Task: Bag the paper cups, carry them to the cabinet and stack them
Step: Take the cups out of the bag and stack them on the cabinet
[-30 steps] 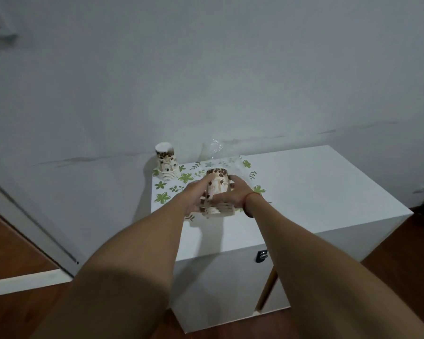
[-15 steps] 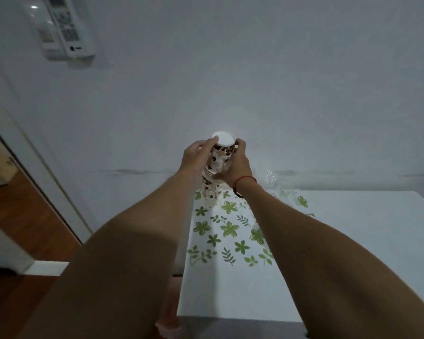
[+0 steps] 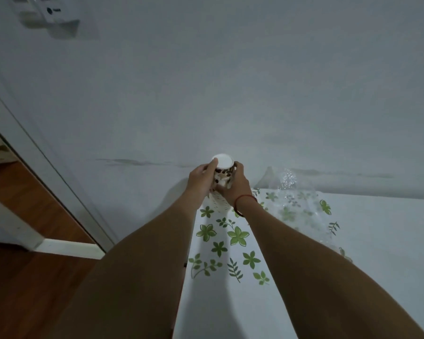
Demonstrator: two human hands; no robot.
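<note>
My two hands hide most of the paper cup stack (image 3: pixel 221 177), so I cannot count its cups; only the top cup's white base and a few rims low down show. My left hand (image 3: pixel 201 180) and right hand (image 3: pixel 233 188) both curl around the upper cups. The one stack stands on the back left corner of the one flowered mat (image 3: pixel 233 237) on the cabinet (image 3: pixel 367 260), near the wall. One clear bag (image 3: pixel 294 200), hard to trace, lies just to the right. A wall fixture (image 3: pixel 50 17) is cut off at the top.
</note>
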